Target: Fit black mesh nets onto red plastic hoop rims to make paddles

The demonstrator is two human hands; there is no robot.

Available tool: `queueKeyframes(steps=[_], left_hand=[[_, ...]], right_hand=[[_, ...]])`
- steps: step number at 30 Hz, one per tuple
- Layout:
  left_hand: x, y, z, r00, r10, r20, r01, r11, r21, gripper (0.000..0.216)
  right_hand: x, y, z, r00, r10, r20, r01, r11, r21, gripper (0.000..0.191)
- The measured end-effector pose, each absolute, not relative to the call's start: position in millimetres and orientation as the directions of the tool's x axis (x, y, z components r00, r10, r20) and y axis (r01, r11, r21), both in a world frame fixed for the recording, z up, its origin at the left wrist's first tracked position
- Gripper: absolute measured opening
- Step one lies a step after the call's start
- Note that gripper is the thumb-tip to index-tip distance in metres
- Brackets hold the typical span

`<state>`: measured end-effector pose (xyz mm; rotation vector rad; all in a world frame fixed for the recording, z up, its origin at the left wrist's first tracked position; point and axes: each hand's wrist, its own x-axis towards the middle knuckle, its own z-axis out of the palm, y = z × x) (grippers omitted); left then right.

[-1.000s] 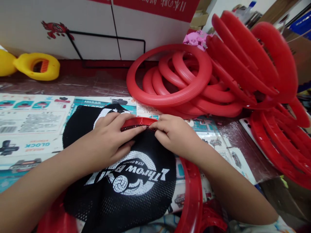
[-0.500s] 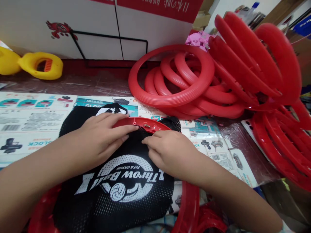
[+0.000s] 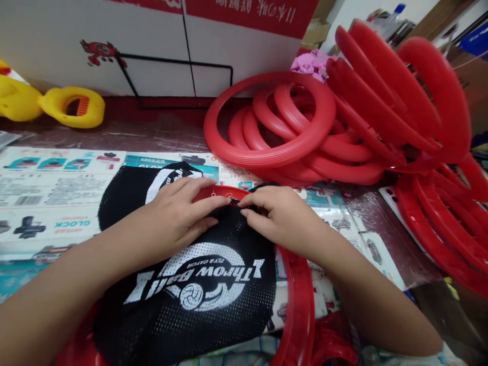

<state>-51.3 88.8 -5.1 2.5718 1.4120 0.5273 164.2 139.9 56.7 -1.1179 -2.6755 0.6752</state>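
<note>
A black mesh net [image 3: 179, 325] printed with a white "Throw Ball" logo lies over a red plastic ring [image 3: 296, 300]. At the ring's far side, the inner channel [image 3: 226, 192] shows between my hands. My left hand [image 3: 186, 208] presses the net's edge to the ring there, fingers closed on the cloth and rim. My right hand [image 3: 284, 213] pinches the same edge just right of it, thumb and forefinger together. Much of the ring is hidden under the net, and the fingertips partly cover the seam.
Several red rings [image 3: 267, 157] are piled behind my hands, with more red ring parts [image 3: 400, 96] stacked at the right. A black wire frame [image 3: 175, 60] stands before a white and red carton [image 3: 244, 46]. Yellow plastic pieces [image 3: 91, 114] lie at the left. Printed card sheets [image 3: 57, 178] cover the table.
My right hand has shifted up and its fingers have moved onto the net's edge at the rim. My left hand has slid slightly right. The view has shifted a little.
</note>
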Motion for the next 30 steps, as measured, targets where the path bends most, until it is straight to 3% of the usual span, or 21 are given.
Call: queueKeyframes(steps=[8,21,26,30], left_hand=[[-53.1,89.3,-9.3,0.551,0.792,0.263,0.768,-0.605,0.21,0.043],[-51.6,88.6,-11.8,0.533,0.801,0.273,0.782,-0.59,0.201,0.042],[-51.2,88.9,-9.2,0.527,0.809,0.26,0.783,-0.581,0.222,0.041],[-51.1,87.5,-1.5,0.435,0.874,0.217,0.793,-0.486,0.369,0.045]], right_hand=[[168.3,144.1,63.1,-0.672,0.731,-0.12,0.685,0.552,-0.476,0.02],[168.5,143.7,56.1,-0.718,0.694,-0.052,0.647,0.639,-0.416,0.023],[165.6,141.7,57.5,-0.72,0.685,-0.113,0.682,0.666,-0.302,0.022],[163.0,137.3,58.2,-0.729,0.662,-0.176,0.684,0.715,-0.142,0.023]])
